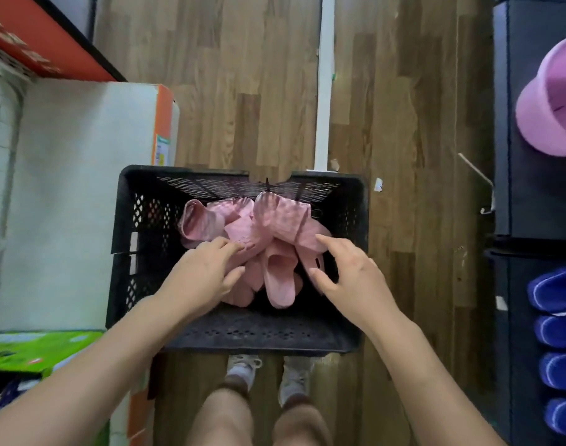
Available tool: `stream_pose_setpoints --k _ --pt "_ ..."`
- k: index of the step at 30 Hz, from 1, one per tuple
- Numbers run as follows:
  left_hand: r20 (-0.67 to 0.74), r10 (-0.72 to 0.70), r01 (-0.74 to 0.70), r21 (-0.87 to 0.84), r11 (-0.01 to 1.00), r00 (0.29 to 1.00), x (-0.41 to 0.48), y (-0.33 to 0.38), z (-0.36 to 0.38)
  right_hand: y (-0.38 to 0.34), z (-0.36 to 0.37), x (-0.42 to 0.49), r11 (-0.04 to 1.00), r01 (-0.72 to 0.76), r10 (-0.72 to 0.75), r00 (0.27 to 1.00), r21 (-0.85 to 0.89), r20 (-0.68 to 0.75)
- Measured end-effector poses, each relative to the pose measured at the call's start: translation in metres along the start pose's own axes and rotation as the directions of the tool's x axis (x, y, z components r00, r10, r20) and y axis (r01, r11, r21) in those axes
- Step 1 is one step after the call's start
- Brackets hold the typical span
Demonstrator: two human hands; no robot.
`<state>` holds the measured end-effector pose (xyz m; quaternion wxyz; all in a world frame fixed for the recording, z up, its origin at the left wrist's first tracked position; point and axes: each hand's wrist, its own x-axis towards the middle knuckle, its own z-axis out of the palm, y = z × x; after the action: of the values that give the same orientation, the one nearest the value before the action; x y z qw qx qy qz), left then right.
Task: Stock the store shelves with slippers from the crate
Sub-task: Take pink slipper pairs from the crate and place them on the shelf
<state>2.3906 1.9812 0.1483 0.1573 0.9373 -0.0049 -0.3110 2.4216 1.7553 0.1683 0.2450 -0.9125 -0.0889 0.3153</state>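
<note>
Two hands over the crate (pixel 136 220), nothing gripped yet. Left to right:

- Box (pixel 82 188): outboard of the left fingers, just beside the crate's left wall.
- Left hand (pixel 207 272): fingers straight and close together, thumb apart. Tips rest on the pink slippers (pixel 262 230). No pinch.
- Slippers: loose, tangled heap inside the crate, under and just ahead of both sets of fingertips, filling the gap between the hands. Joined in pairs or not: cannot tell.
- Right hand (pixel 349 278): fingers spread and slightly bent, thumb wide of the index. Tips at the heap's right edge. Cannot tell if they touch.
- Shelf (pixel 513 123): well right of the right fingers. Holds a purple slipper (pixel 552 98) and a row of blue slippers (pixel 558 317).

Risks, my read:
- Heap looks interlocked. Grabbing one likely drags its neighbours, and the extras drop back in or onto the floor on the lift.
- If pairs are joined, pinching one leaves its mate swinging, and it can snag the mesh wall.
- Soft slippers plus a spread-finger scoop make a weak hold. Curling round a strap or sole is safer.
- The path to the shelf crosses the crate's right rim, so a low lift clips it.
</note>
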Motion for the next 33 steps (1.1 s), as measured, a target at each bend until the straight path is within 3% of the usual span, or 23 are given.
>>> stream_pose_setpoints --k 3,7,9,11,12,14,17,22,27,33 --pt "0.042 -0.039 0.042 -0.087 0.995 0.998 0.043 -0.01 0.037 0.021 0.031 0.032 1.0 -0.016 0.016 1.0 0.0 0.003" --pt "0.171 -0.166 0.225 -0.425 0.877 0.971 0.097 -0.015 0.089 0.05 0.065 0.066 0.998 -0.058 0.058 0.998 -0.014 -0.015" --pt "0.253 -0.241 0.344 -0.544 0.766 0.937 0.121 -0.019 0.115 0.063 0.079 0.079 0.998 -0.067 0.067 0.997 -0.009 -0.03" --pt "0.289 -0.333 0.435 -0.699 0.568 0.898 0.14 -0.022 0.137 0.073 0.091 0.09 0.997 -0.074 0.074 0.996 0.007 -0.048" --pt "0.276 -0.38 0.442 -0.764 0.471 0.883 0.149 -0.023 0.145 0.078 0.096 0.095 0.997 -0.078 0.078 0.995 0.015 -0.054" --pt "0.187 -0.459 0.385 -0.838 0.386 0.868 0.167 -0.024 0.158 0.084 0.106 0.103 0.996 -0.08 0.082 0.994 0.035 -0.067" --pt "0.136 -0.554 0.376 -0.86 0.346 0.821 0.187 -0.022 0.166 0.091 0.115 0.109 0.994 -0.068 0.076 0.993 0.087 -0.088" --pt "0.212 -0.579 0.439 -0.852 0.286 0.787 0.206 -0.023 0.171 0.098 0.113 0.107 0.983 -0.039 0.068 0.986 0.182 -0.151" --pt "0.146 -0.512 0.365 -0.859 0.359 0.846 0.206 -0.014 0.165 0.104 0.109 0.098 0.973 -0.069 0.114 0.972 0.219 -0.203" --pt "0.115 -0.402 0.258 -0.911 0.321 0.908 0.163 -0.033 0.149 0.103 0.102 0.087 0.967 -0.097 0.14 0.975 0.236 -0.172"
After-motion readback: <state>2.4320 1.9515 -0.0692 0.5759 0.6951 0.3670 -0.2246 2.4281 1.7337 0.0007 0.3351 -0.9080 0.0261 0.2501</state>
